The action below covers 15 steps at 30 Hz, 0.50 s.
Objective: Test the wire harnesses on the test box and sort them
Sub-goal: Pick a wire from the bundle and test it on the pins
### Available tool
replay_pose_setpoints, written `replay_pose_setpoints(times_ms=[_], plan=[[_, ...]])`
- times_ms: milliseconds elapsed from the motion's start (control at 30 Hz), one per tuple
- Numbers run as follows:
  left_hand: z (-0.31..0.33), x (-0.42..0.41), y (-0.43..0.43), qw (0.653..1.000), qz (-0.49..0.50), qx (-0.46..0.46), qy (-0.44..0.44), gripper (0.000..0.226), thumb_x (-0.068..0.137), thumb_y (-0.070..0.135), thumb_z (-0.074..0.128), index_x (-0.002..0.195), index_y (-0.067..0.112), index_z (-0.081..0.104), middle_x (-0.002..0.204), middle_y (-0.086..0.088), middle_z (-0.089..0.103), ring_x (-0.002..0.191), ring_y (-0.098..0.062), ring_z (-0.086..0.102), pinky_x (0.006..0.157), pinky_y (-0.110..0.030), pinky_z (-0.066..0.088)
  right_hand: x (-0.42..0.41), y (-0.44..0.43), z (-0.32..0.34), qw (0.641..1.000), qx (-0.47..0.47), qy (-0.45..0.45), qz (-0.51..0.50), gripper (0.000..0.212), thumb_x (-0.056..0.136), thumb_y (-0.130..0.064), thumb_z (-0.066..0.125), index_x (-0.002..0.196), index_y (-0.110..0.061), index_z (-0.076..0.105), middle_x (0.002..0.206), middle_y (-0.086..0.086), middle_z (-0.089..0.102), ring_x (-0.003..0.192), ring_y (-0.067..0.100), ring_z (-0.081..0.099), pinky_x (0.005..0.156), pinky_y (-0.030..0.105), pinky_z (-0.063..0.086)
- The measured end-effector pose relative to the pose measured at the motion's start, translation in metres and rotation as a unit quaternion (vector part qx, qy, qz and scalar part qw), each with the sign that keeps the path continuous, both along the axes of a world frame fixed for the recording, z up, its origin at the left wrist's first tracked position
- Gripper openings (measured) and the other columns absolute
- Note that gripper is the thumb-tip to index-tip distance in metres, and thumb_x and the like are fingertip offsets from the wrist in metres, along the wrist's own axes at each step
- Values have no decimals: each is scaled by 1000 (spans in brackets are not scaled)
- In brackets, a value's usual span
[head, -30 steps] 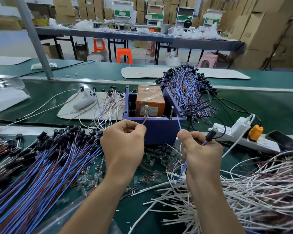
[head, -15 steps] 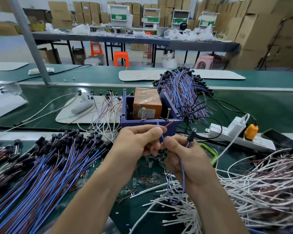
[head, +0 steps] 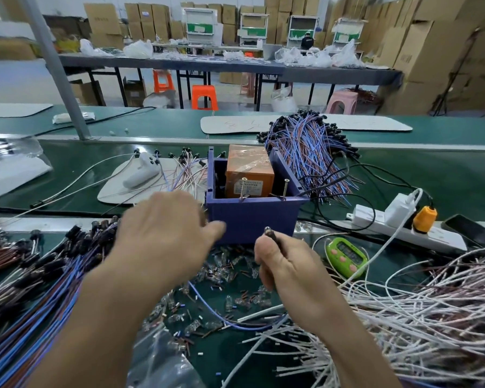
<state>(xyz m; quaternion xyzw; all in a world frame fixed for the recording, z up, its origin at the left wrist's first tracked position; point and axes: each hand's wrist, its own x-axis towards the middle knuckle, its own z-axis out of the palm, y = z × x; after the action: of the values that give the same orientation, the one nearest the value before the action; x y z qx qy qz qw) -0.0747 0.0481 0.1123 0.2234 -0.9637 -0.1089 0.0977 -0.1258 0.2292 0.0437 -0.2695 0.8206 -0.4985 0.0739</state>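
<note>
A blue-and-brown harness pile point(head: 39, 281) lies left, within easy reach. The left hand point(head: 163, 239) is blurred, its fingers spread and seemingly empty, and hovers before the purple test box point(head: 252, 219). The right hand point(head: 286, 267) pinches one wire harness point(head: 270, 233) by its black plug, tip raised, likely for sorting.

- I've taken the blue harness point(head: 207, 305) off the two screws point(head: 243, 189) on the test box point(head: 252, 222); its wire now droops at 6 o'clock from the box.
- My left hand point(head: 165, 236) has let go and swung toward 9 o'clock, fingers loose and blurred.
- My right hand point(head: 286, 264) now grips the harness alone, by its black plug point(head: 272, 233).
- The green timer point(head: 346, 254) has come clear at 3 o'clock of that hand.
</note>
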Motion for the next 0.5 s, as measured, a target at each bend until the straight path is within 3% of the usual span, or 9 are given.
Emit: replay_pose_setpoints(times_ms=[100,233,367,433,500], plan=[[-5,-9,26,960,-116,222,128,38,87,62,64,68,30,73,53,14,64,46,0,54,47,-16,37,1,-2,1,1000,13,20,9,40,92,-59,40,74,-26,54,65,5,59,57,20,48,60,49,43],[-28,-19,34,964,-153,178,124,51,87,68,61,65,22,62,54,10,60,54,-7,53,57,-31,41,2,-3,0,999,1,-15,35,33,81,-55,50,65,-26,54,52,-5,41,53,13,32,52,41,29],[-38,-24,27,960,-198,180,78,52,90,69,49,68,31,76,55,5,65,54,-10,57,58,-30,47,1,-4,-1,991,-63,-93,71,33,78,-48,57,60,-22,45,59,0,32,60,23,24,52,47,24],[-41,-26,27,939,-211,255,94,48,91,59,57,59,29,75,47,3,61,44,-6,51,49,-24,41,0,-3,-1,980,-106,-142,92,31,80,-42,60,59,-25,45,61,0,30,57,20,24,51,42,22],[-44,-29,27,896,-209,380,99,51,91,53,65,49,25,70,44,0,60,45,-9,53,54,-24,42,-2,-1,-2,963,-154,-189,118,32,82,-40,62,58,-27,47,61,-2,33,53,14,26,47,29,25]])
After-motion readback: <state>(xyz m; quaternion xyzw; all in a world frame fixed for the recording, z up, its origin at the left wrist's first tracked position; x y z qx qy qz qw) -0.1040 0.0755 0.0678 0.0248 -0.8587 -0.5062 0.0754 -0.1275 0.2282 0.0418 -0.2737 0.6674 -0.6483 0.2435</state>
